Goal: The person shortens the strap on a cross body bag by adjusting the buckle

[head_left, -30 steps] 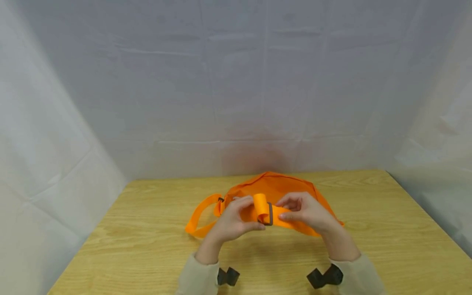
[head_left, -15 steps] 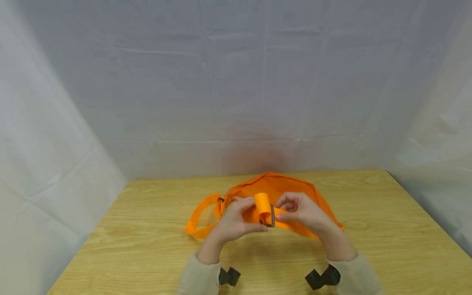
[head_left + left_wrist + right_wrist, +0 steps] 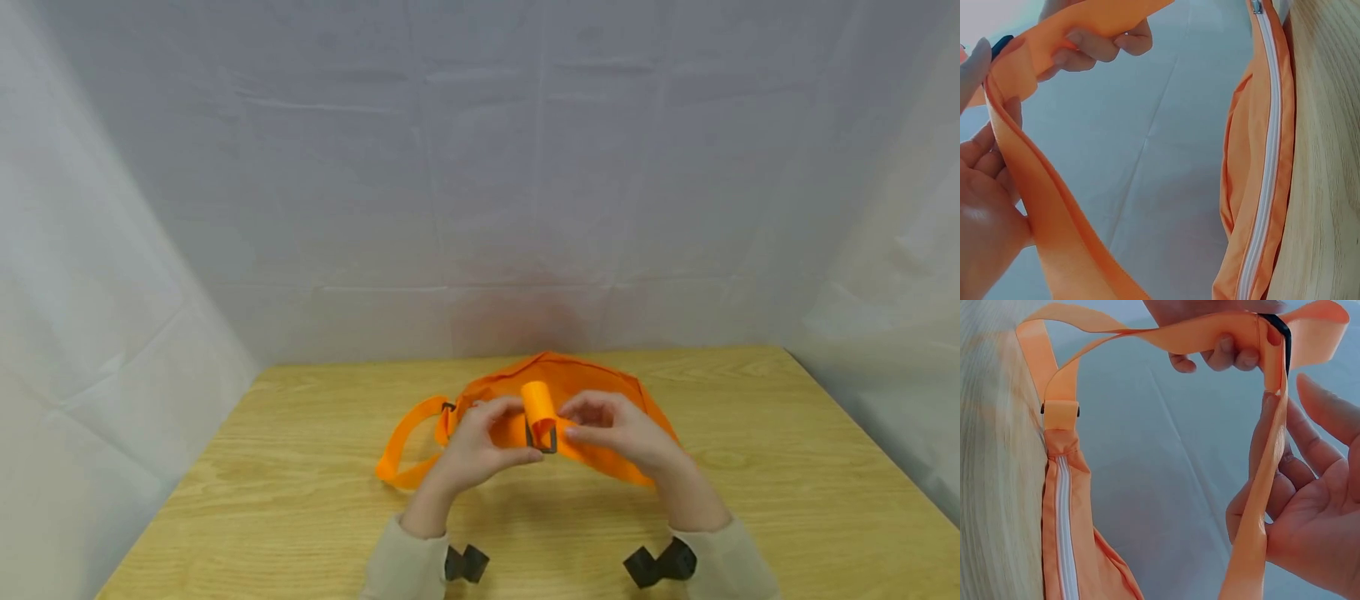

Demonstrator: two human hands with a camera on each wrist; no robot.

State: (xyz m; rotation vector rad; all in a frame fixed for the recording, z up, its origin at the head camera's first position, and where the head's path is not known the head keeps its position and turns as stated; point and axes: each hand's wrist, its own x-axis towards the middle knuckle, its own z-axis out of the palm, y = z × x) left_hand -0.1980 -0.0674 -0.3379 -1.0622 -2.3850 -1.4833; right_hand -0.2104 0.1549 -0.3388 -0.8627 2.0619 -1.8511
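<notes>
An orange bag (image 3: 551, 372) with a white zipper (image 3: 1270, 137) lies at the middle back of the table, behind both hands. Its orange strap (image 3: 1204, 334) is raised off the table and runs through a dark slide buckle (image 3: 1284, 339). My left hand (image 3: 480, 446) holds the strap and buckle, thumb at the buckle's lower edge, fingers behind the webbing. Above the buckle stands a short strap loop (image 3: 537, 400). Just right of the buckle, my right hand (image 3: 622, 429) pinches the strap between thumb and fingers.
A second small dark buckle (image 3: 448, 407) sits where the strap meets the bag's left end. More strap (image 3: 397, 446) curves out on the wooden table (image 3: 300, 500) to the left. A pale sheet (image 3: 480, 183) hangs behind the table.
The strap loop at the buckle has risen and shifted slightly right. The buckle has turned so that more of its frame shows. Both hands stay almost in place.
</notes>
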